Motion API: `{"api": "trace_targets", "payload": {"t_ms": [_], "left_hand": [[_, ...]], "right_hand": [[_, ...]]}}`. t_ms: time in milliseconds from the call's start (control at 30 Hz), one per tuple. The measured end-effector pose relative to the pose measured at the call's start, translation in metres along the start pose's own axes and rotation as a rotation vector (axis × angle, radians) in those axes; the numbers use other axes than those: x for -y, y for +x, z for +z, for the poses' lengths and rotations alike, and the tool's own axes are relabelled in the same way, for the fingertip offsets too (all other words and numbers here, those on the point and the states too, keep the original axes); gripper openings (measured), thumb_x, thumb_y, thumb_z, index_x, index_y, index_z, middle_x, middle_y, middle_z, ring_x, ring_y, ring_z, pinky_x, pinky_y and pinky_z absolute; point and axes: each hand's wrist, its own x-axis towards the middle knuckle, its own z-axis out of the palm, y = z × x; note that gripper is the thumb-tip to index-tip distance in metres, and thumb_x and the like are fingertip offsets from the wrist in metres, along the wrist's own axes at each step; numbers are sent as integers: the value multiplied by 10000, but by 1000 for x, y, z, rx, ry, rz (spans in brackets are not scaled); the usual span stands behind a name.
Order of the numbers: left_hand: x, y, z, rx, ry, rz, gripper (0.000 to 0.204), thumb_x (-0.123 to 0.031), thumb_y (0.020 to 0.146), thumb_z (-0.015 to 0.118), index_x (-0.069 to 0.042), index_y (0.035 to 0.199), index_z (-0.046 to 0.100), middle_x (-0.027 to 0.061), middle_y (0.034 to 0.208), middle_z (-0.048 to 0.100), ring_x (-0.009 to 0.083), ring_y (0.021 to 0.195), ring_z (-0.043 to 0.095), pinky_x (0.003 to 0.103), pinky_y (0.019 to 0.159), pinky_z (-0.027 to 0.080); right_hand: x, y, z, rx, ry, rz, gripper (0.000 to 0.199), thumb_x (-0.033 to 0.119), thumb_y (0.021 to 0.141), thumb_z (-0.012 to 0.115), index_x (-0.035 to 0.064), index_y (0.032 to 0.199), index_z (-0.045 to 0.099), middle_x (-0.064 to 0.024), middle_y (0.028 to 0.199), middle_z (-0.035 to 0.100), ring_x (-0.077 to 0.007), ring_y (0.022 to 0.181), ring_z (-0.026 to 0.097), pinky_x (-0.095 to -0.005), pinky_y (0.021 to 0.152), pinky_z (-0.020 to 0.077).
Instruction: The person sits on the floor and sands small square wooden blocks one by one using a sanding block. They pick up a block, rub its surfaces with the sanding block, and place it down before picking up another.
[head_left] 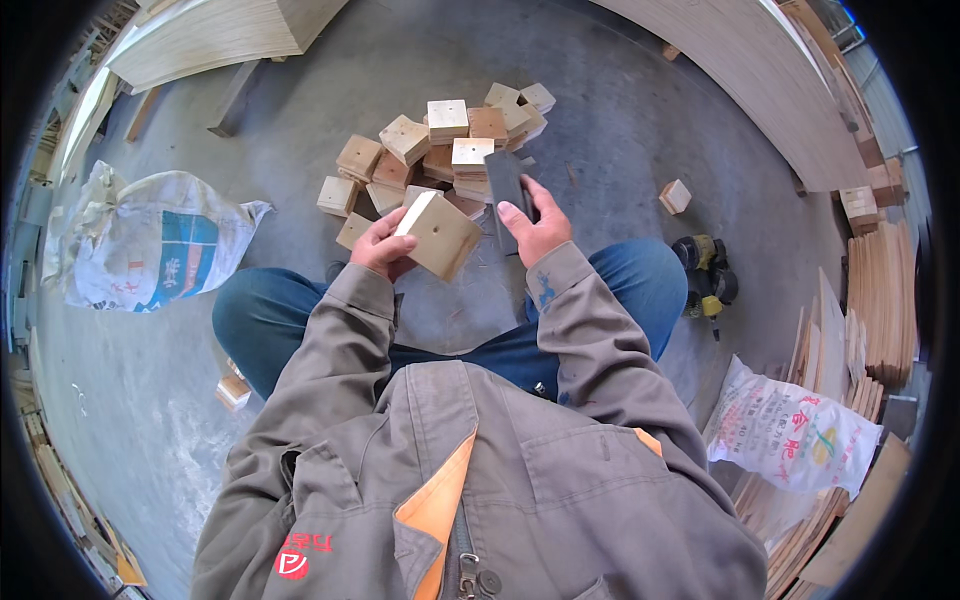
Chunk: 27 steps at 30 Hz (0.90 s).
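My left hand (382, 246) grips a square wooden block (438, 236) by its left side. The block is tilted, and a small dark hole shows near the middle of its face. Just to the right, my right hand (540, 226) is closed around a dark grey, flat rectangular bar (504, 178) held on edge. The bar and the block are apart. Beyond both hands lies a loose heap of similar wooden blocks (487, 124) on the floor, several with a small hole on top. Part of the heap is hidden behind the held block and bar.
A yellow-and-black cordless drill (705, 270) lies by my right knee, with a lone block (676, 196) beyond it. White woven sacks lie left (115, 245) and right (790, 430). Large board stacks stand far left (220, 40) and far right (760, 90).
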Motion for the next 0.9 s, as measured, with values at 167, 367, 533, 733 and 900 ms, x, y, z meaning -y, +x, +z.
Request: {"api": "trace_targets", "payload": {"t_ms": [167, 367, 533, 733, 900], "left_hand": [[5, 17, -4, 86, -123, -96, 699, -312, 848, 694, -16, 1445, 487, 144, 1360, 626, 316, 1185, 660, 511, 1037, 528], [39, 29, 11, -102, -442, -63, 667, -437, 947, 683, -49, 1449, 477, 174, 1431, 579, 340, 1320, 564, 554, 1137, 423], [27, 18, 37, -164, -171, -124, 693, -407, 881, 754, -210, 1458, 425, 77, 1426, 532, 333, 1272, 547, 573, 1011, 464], [33, 24, 37, -197, -209, -132, 668, -349, 864, 765, -213, 1437, 449, 63, 1361, 568, 313, 1215, 580, 560, 980, 485], [35, 30, 30, -196, -372, -143, 649, -312, 865, 758, -150, 1433, 488, 80, 1306, 631, 299, 1183, 619, 535, 1012, 489]], "right_hand": [[0, -10, 6, 221, 456, 244, 608, 184, 967, 701, -17, 1488, 460, -127, 1189, 687, -144, 1030, 645, -283, 921, 518], [4, -14, 15, 259, 433, 238, 593, 190, 969, 704, -29, 1469, 472, -134, 1202, 685, -152, 1039, 643, -291, 934, 521], [20, -15, 10, 216, 545, 321, 530, 170, 1001, 660, -26, 1460, 483, -130, 1230, 674, -153, 1082, 630, -281, 970, 499], [4, -11, 15, 183, 624, 398, 511, 206, 1019, 638, -9, 1460, 493, -105, 1270, 647, -146, 1135, 603, -274, 978, 487], [-5, 0, 3, 14, 706, 405, 524, 223, 1010, 649, -7, 1456, 499, -82, 1251, 649, -130, 1104, 601, -272, 941, 498]]}}
